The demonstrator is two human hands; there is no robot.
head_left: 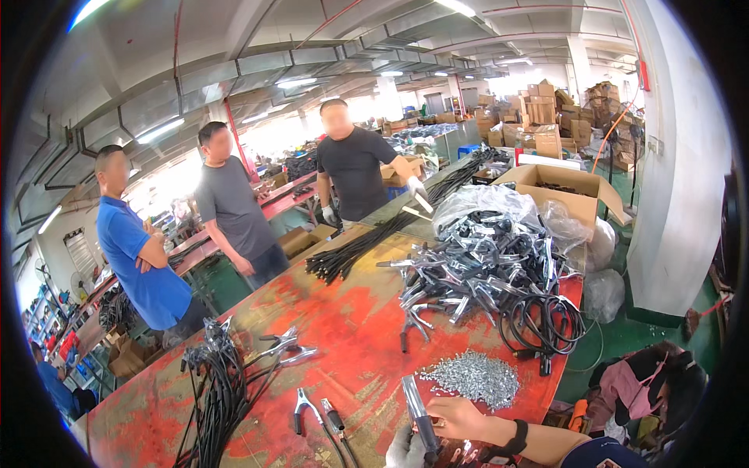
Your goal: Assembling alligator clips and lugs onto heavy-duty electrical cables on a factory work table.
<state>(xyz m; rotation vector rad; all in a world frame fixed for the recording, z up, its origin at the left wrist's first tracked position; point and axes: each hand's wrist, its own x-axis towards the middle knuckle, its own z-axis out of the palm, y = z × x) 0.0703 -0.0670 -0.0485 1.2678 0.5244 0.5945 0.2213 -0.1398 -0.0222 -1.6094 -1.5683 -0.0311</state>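
At the table's near edge, my gloved left hand (pixel 402 449) is closed around the lower part of a silver metal clamp (pixel 415 399) with a dark handle. My bare right hand (pixel 459 418), with a black band on its wrist, has its fingers pinched together against the clamp's right side; what lies between them is hidden. Small silver screws (pixel 477 377) form a heap just beyond the right hand. Several copper-coloured terminals (pixel 468 452) lie below it, partly covered by the forearm. To the left, a clamp on a black cable (pixel 308 405) rests beside a second cable end (pixel 333 416).
A large pile of silver clamps (pixel 476 265) covers the table's right side, with coiled black cables (pixel 542 324) beside it. Bundled cables (pixel 214 390) lie left, more (pixel 367 246) at the far side. Three people stand across the table (pixel 351 327). A cardboard box (pixel 558 183) stands behind the pile.
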